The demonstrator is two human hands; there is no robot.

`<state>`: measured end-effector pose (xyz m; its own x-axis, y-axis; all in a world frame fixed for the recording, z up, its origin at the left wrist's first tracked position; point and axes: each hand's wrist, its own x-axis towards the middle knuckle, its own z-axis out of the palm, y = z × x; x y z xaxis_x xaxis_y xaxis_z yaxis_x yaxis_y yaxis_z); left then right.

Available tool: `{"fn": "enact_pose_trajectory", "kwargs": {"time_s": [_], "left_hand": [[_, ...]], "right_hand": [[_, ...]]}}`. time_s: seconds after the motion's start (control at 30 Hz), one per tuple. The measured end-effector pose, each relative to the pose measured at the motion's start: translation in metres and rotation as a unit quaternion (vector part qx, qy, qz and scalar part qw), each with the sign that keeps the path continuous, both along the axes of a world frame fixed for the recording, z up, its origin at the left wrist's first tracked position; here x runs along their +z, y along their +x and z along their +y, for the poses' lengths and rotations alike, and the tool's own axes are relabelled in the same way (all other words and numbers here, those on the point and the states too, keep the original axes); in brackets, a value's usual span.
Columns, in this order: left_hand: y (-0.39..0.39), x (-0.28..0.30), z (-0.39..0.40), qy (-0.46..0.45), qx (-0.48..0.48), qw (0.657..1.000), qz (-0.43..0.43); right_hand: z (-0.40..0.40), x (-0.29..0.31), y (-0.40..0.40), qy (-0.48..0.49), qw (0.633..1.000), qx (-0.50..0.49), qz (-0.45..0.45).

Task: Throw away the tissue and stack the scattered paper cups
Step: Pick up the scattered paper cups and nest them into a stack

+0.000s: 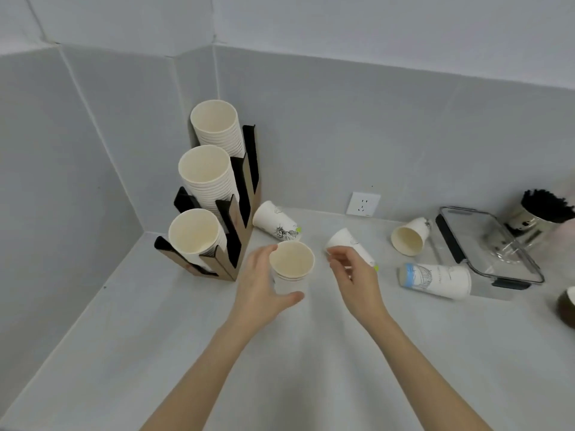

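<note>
My left hand (259,287) grips an upright stack of white paper cups (292,269) standing on the counter, with a second rim showing under the top one. My right hand (353,275) hovers with fingers apart over a cup (342,239) lying on its side, just touching or almost touching it. Three more cups lie tipped over: one (277,222) beside the cup rack, one (409,236) with its mouth toward me, one (435,279) with a blue drawing at the right. No tissue is in view.
A tiered cardboard rack (231,231) with three tall cup stacks stands in the left corner. A clear lidded container (485,244) and a metal pot of black straws (541,209) sit at the right. A wall socket (363,204) is behind; a dark round object (567,306) sits at the right edge.
</note>
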<state>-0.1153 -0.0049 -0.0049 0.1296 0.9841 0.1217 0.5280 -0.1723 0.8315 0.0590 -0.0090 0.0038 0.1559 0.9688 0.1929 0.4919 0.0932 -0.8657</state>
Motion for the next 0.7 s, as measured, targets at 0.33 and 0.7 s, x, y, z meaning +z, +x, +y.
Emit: {"fn": "enact_pose_trajectory", "kwargs": {"time_s": [0.33,0.7], "left_hand": [[0.053,-0.041,0.062,-0.053,0.075,0.996,0.010],[0.062,-0.046,0.081,-0.078,0.076,0.994,-0.020]], "right_hand": [[0.091,-0.071,0.087,-0.151,0.951,-0.016,-0.271],[0.112,-0.085,0.088,-0.185,0.974,-0.054,-0.120]]}}
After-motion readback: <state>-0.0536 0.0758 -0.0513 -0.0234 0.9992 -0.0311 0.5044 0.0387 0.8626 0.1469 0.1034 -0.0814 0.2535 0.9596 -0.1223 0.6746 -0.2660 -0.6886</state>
